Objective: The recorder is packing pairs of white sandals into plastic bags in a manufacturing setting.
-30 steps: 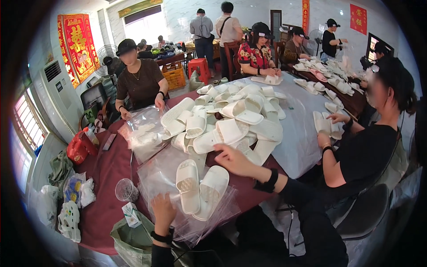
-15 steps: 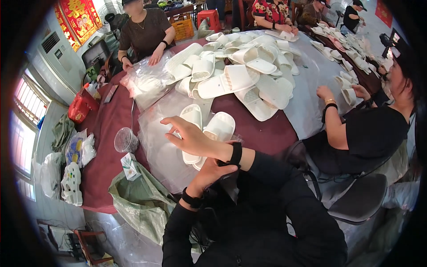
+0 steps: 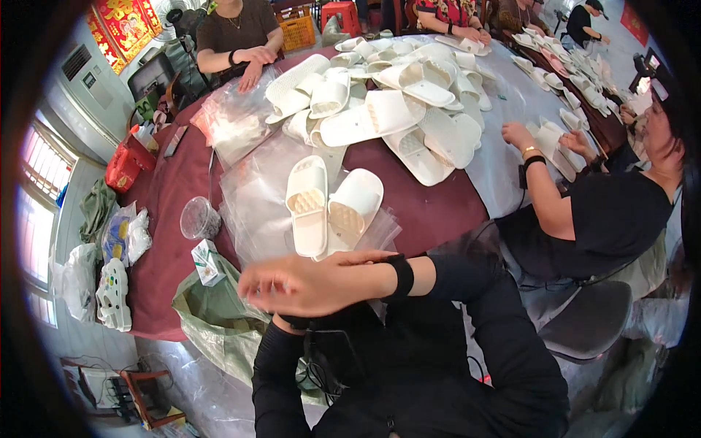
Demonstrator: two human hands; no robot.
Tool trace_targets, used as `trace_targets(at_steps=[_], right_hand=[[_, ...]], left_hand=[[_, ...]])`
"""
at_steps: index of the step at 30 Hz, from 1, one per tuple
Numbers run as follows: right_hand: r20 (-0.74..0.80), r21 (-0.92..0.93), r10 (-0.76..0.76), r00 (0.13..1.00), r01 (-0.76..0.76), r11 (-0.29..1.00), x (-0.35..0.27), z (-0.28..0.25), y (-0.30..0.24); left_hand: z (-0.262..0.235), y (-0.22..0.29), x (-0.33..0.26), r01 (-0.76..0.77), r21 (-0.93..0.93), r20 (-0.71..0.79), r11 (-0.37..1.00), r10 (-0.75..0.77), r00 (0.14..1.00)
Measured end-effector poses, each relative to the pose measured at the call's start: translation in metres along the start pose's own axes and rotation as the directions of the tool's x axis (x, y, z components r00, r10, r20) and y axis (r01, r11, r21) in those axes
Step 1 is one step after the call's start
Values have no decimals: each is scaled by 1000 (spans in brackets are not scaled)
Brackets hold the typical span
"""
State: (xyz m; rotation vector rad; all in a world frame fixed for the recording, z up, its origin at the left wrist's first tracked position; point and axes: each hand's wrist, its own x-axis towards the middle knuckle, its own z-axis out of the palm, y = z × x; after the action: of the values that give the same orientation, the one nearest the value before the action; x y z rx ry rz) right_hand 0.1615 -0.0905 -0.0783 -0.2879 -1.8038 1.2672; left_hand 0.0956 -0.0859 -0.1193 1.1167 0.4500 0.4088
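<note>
My right hand [image 3: 296, 287] reaches across to the left in front of my body, smeared by motion, with its fingers bent. Behind it lies most of my left hand [image 3: 363, 256]; only a strip shows beside the right wrist's black band [image 3: 401, 276], and its fingers are hidden. Just beyond my hands are two white slippers, the left one [image 3: 307, 206] and the right one [image 3: 355, 210], side by side with toe ends away from me. Clear plastic bags [image 3: 252, 208] are spread under them. Neither hand touches the slippers.
A heap of white slippers [image 3: 409, 95] covers the table's far middle. A clear round tub [image 3: 200, 217], a small box [image 3: 209, 263] and a green woven sack [image 3: 219, 314] are at the left. A co-worker at the right handles a slipper [image 3: 556, 150]; another person sits across.
My right hand has come down and toward me, now covering most of my left hand. The two slippers show more fully. The co-worker at the right has a slipper raised.
</note>
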Motion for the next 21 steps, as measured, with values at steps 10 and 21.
trace_targets(at_steps=[10, 21], right_hand=[[650, -375, -343, 679, 678, 632, -48, 43, 1], [823, -304, -350, 447, 868, 393, -64, 46, 15]], left_hand=[[20, 49, 8, -208, 602, 291, 771, 31, 956], [7, 33, 11, 49, 424, 285, 904, -184, 941]])
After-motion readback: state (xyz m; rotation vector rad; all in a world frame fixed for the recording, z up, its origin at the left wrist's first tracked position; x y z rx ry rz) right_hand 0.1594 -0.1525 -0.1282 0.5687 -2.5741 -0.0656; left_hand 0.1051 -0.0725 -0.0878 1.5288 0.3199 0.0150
